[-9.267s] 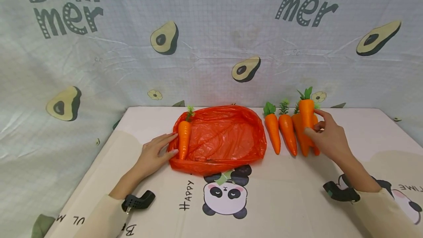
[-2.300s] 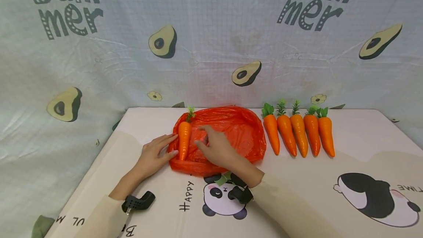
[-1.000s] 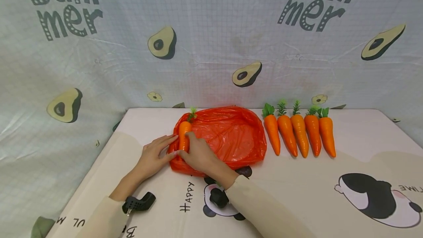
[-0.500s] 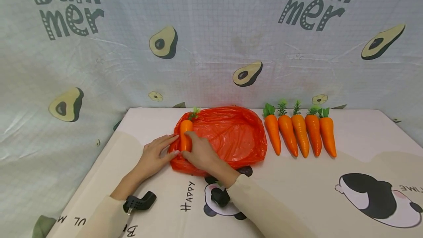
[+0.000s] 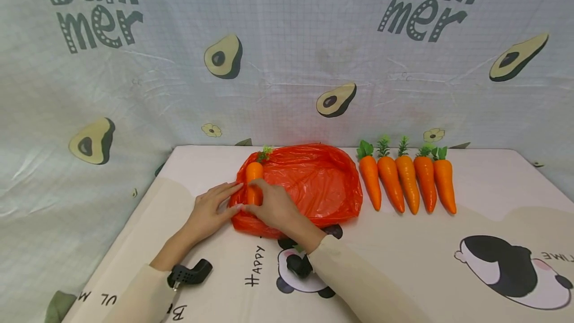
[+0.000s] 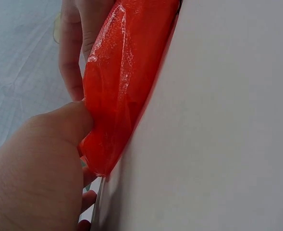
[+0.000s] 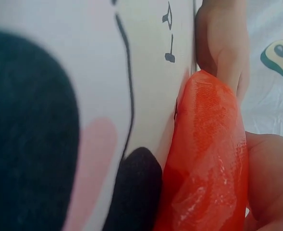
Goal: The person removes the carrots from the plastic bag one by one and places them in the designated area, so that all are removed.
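An orange carrot with a green leafy top lies along the left side of a red plastic bag, which is spread wide at its mouth. My right hand reaches across the bag's front rim and grips the carrot, thumb low and fingers over its middle. The carrot's tip is hidden. My left hand rests at the bag's left edge, its fingers straight and touching the rim, its thumb tip near my right thumb. In the left wrist view, the left thumb presses against the bag's side.
Several carrots lie in a row to the right of the bag, leaves pointing away. The tabletop has printed pandas and lettering. Behind it hangs a patterned cloth with avocados. Each wrist wears a black device.
My right hand has set a carrot back into the right-hand row, then come over the bag to the carrot inside. That carrot has shifted slightly right. My left hand stays put.
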`<state>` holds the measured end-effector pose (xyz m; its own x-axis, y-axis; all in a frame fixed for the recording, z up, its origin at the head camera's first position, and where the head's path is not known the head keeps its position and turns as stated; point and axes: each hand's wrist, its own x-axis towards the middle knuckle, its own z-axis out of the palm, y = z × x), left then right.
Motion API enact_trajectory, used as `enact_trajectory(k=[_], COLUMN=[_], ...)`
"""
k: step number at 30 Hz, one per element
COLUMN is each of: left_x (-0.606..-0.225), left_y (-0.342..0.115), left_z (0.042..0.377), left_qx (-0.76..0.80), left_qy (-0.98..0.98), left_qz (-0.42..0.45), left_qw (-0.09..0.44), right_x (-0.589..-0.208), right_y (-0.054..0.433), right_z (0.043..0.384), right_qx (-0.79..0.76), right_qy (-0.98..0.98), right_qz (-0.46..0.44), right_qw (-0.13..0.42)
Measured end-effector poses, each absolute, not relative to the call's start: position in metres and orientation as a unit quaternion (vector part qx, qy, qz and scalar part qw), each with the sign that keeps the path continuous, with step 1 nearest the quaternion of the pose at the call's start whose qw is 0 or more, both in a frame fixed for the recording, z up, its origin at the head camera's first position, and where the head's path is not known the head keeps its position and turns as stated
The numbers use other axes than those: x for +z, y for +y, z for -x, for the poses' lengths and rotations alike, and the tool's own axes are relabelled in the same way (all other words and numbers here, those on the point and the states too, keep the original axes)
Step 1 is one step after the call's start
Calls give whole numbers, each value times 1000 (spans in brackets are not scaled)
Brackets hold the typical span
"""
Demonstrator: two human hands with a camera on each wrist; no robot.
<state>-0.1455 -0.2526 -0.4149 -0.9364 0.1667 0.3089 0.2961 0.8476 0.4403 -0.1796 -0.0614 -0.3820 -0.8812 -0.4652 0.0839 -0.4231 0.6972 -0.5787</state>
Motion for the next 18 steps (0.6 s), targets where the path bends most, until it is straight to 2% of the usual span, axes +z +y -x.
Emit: enact_trajectory(k=[18], left_x=[-423], left_y=[-251], left_z=[146], left_qx=[-247], left_qy=[-951], left_qz=[121], left_qw=[143], right_x=[-390], right_y=[-60], right_z=[180], right_qx=[-356], right_qy=[912], right_qz=[202], right_qw=[33])
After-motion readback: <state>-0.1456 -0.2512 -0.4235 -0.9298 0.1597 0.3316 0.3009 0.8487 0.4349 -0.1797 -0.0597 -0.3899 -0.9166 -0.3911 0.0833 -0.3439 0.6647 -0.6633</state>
